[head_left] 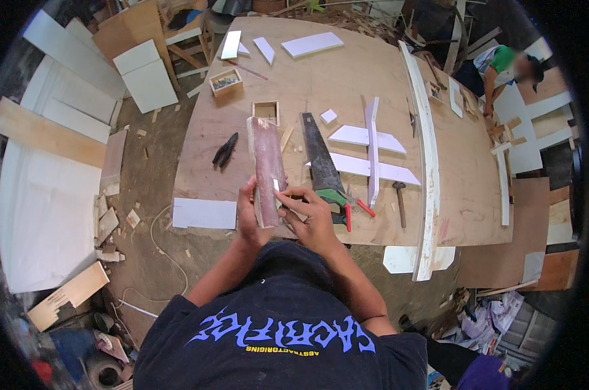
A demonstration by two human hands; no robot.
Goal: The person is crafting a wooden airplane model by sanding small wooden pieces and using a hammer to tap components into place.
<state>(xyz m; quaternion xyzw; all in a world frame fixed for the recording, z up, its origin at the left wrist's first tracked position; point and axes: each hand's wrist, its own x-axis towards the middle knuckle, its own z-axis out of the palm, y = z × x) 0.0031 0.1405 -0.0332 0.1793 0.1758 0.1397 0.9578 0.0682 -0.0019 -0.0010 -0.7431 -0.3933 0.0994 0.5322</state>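
My left hand (248,213) grips the near end of a long reddish-brown board (267,159) with worn, pale edges, tilted up over the near side of the table. A small white piece (275,184) is pinched in the fingers of my right hand (309,213), against the board's face. To the right of the board lies a handsaw (319,153) with a green and black handle, beside a red-handled tool (365,208). Black pliers (225,151) rest to the left. Past the board's far end stands a small open wooden box (266,106).
White strips (372,153) lie crossed near a hammer (400,203). A long white beam (424,162) spans the plywood table (197,162). A wooden box of small hardware (226,83) and white offcuts (312,44) sit farther back. Another person (502,68) bends over the far right.
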